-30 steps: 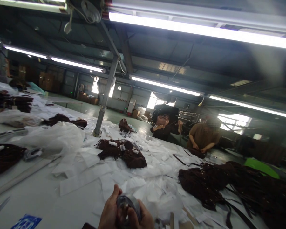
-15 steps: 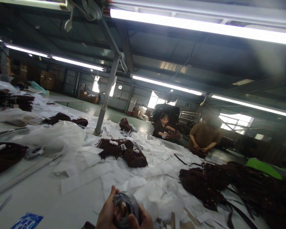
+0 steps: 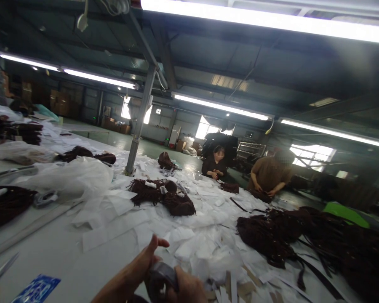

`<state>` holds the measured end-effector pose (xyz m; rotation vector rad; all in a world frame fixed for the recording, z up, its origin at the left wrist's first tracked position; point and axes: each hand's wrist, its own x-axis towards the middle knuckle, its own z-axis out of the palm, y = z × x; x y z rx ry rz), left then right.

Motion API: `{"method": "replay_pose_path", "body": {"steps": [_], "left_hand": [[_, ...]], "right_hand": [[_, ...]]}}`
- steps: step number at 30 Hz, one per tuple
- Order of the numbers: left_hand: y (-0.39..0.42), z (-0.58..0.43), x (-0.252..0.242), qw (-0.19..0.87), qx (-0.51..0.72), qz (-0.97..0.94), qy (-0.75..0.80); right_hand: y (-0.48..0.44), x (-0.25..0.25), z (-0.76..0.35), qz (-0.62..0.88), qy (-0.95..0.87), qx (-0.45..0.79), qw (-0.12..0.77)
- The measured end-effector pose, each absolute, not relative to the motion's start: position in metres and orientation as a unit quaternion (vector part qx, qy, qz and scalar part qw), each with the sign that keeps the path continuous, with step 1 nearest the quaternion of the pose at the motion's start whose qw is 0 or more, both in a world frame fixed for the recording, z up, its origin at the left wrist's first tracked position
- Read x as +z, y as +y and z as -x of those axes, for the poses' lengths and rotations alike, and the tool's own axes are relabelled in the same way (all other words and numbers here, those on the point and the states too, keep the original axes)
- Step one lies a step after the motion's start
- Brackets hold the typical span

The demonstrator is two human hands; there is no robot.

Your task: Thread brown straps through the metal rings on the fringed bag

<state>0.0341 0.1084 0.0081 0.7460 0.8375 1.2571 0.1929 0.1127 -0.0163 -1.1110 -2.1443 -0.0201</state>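
A grey roll of tape [image 3: 162,275] is at the bottom middle of the view. My right hand [image 3: 188,286] wraps round its right side and grips it. My left hand [image 3: 140,267] is just left of the roll, thumb and a finger stretched out above it and apart from each other. The lower fingers of this hand are partly behind the roll, and whether they touch it I cannot tell. White paper and thin plastic sheets [image 3: 196,248] lie on the table beyond both hands. Dark brown fringed bags [image 3: 178,204] rest on them farther back.
Scissors [image 3: 1,273] and a blue packet [image 3: 38,288] lie at the lower left. A pile of dark brown goods with straps [image 3: 271,240] covers the right side. A metal post [image 3: 139,126] rises from the table. Two people [image 3: 216,166] work across it.
My left hand has loosened from around the roll, its fingers now stretched out. The roll has turned and sits lower, in my right hand. Across the table, one person's brown item now lies on the table.
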Motion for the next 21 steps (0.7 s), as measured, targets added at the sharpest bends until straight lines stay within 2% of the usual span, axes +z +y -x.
{"method": "replay_pose_path", "body": {"steps": [3, 5, 9, 13, 17, 21], "left_hand": [[0.106, -0.015, 0.037, 0.539, 0.427, -0.596, 0.415], [0.107, -0.014, 0.051, 0.505, 0.404, -0.644, 0.408], [0.111, -0.030, 0.049, 0.591, 0.531, -0.471, 0.383], [0.117, -0.045, 0.017, 0.598, 0.604, -0.333, 0.410], [0.122, -0.061, -0.018, 0.590, 0.642, -0.232, 0.431], [0.117, -0.066, -0.041, 0.619, 0.598, -0.248, 0.445]], "right_hand": [[0.106, 0.018, -0.193, 0.402, -0.884, 0.084, 0.222], [0.109, 0.038, -0.193, 0.406, -0.881, 0.117, 0.212], [0.119, 0.047, -0.194, 0.412, -0.850, 0.234, 0.230], [0.114, 0.021, -0.190, 0.419, -0.802, 0.296, 0.306], [0.107, -0.020, -0.185, 0.486, -0.743, 0.274, 0.370], [0.111, -0.048, -0.198, 0.495, -0.781, 0.218, 0.313]]}}
